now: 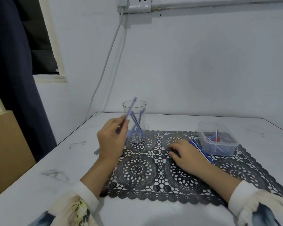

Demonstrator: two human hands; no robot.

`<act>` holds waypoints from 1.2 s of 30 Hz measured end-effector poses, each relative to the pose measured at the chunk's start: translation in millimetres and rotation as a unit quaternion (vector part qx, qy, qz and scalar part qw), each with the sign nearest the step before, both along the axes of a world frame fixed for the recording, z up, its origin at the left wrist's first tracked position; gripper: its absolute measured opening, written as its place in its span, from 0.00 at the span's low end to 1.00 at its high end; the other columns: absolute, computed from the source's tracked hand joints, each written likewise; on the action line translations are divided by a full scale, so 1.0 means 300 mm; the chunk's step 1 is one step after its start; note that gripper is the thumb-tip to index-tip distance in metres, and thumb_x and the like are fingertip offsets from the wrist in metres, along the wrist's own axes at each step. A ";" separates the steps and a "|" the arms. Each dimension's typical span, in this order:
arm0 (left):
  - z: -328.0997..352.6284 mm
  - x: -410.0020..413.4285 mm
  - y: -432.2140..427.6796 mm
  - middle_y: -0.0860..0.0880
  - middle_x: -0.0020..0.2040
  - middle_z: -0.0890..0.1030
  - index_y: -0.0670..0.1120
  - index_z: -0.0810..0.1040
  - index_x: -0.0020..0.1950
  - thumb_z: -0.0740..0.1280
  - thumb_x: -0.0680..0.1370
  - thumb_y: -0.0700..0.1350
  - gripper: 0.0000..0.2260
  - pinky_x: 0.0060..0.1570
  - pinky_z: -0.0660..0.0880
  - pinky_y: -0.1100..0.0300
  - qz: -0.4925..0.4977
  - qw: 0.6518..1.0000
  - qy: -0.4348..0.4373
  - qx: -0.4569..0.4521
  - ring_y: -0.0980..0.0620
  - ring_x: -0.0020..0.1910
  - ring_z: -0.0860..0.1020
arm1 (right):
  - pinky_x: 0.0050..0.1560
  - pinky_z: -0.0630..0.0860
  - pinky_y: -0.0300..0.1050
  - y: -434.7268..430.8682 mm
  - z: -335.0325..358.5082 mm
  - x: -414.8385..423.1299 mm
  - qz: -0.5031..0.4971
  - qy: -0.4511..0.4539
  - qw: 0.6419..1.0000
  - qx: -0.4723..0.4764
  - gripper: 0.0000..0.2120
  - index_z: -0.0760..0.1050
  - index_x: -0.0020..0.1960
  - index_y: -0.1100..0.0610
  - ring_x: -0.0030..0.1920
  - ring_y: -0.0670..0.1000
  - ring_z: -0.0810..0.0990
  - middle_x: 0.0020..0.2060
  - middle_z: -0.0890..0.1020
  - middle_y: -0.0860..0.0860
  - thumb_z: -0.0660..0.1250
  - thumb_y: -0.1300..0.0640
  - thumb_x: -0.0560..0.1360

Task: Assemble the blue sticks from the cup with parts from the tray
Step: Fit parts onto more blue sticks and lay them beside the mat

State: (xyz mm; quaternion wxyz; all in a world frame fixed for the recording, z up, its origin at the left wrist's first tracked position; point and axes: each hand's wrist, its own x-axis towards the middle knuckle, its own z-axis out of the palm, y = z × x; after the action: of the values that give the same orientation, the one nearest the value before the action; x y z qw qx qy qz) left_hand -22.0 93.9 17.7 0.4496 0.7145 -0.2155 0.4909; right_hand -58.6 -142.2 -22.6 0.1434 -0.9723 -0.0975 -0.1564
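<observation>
Head view: left hand point(111, 139) pinches one blue stick point(129, 109) low on its shaft, top end tilted over the cup point(143, 111), where more sticks stand. Looks light, thin, probably flexes, so grip mid-shaft. Right hand point(186, 154) rests on the mat point(137, 170) near the tray point(224, 144); can't tell if it holds anything.

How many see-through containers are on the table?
2. The tall cup stands at the mat's back left, by the left hand holding a blue stick; the low tray sits at the mat's right edge. None looks hidden.
</observation>
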 end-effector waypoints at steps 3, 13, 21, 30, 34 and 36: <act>0.014 0.027 0.044 0.46 0.41 0.82 0.38 0.82 0.50 0.71 0.73 0.38 0.08 0.40 0.74 0.73 0.046 0.994 0.065 -0.073 0.54 0.36 0.79 | 0.62 0.68 0.46 -0.001 -0.006 0.005 -0.014 0.018 1.000 -0.014 0.17 0.74 0.64 0.53 0.59 0.49 0.70 0.57 0.76 0.49 0.60 0.50 0.78; -0.097 0.156 0.135 0.49 0.31 0.67 0.48 0.67 0.33 0.67 0.70 0.37 0.11 0.38 0.63 0.61 0.095 0.938 0.330 0.045 0.53 0.34 0.65 | 0.64 0.66 0.48 0.007 -0.001 -0.001 -0.018 0.039 0.999 -0.033 0.17 0.71 0.66 0.52 0.62 0.50 0.68 0.61 0.74 0.49 0.58 0.51 0.79; -0.137 0.181 0.130 0.43 0.44 0.83 0.39 0.83 0.47 0.66 0.70 0.35 0.09 0.45 0.71 0.62 0.093 0.911 0.393 0.083 0.49 0.44 0.78 | 0.64 0.66 0.47 0.007 -0.007 0.002 -0.019 0.030 0.999 -0.016 0.16 0.72 0.65 0.52 0.62 0.49 0.69 0.60 0.75 0.49 0.58 0.53 0.79; -0.131 0.175 0.124 0.43 0.36 0.82 0.39 0.82 0.37 0.65 0.71 0.38 0.07 0.41 0.77 0.54 0.116 0.901 0.403 0.113 0.47 0.38 0.78 | 0.62 0.68 0.45 -0.008 -0.012 0.015 -0.071 0.013 0.997 -0.041 0.20 0.75 0.63 0.54 0.61 0.52 0.69 0.59 0.76 0.53 0.59 0.66 0.74; -0.133 0.171 0.127 0.42 0.35 0.81 0.38 0.82 0.36 0.65 0.71 0.38 0.08 0.40 0.76 0.53 0.113 0.903 0.399 0.113 0.46 0.37 0.79 | 0.61 0.66 0.44 -0.010 0.002 0.004 -0.108 0.004 0.991 -0.079 0.20 0.73 0.64 0.52 0.62 0.52 0.67 0.61 0.74 0.51 0.61 0.64 0.74; -0.133 0.168 0.125 0.42 0.34 0.81 0.38 0.81 0.36 0.65 0.71 0.38 0.08 0.39 0.76 0.52 0.112 0.904 0.397 0.113 0.46 0.37 0.79 | 0.59 0.66 0.45 -0.007 0.006 -0.004 -0.141 -0.004 0.984 -0.108 0.18 0.74 0.63 0.52 0.62 0.52 0.67 0.60 0.75 0.50 0.60 0.61 0.74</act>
State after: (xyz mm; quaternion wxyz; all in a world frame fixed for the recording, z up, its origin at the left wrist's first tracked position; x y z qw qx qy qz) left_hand 28.4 131.3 -22.1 0.3565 0.9155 0.0085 0.1863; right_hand -59.8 -144.4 -20.8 0.0135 -0.9855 0.0232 -0.1677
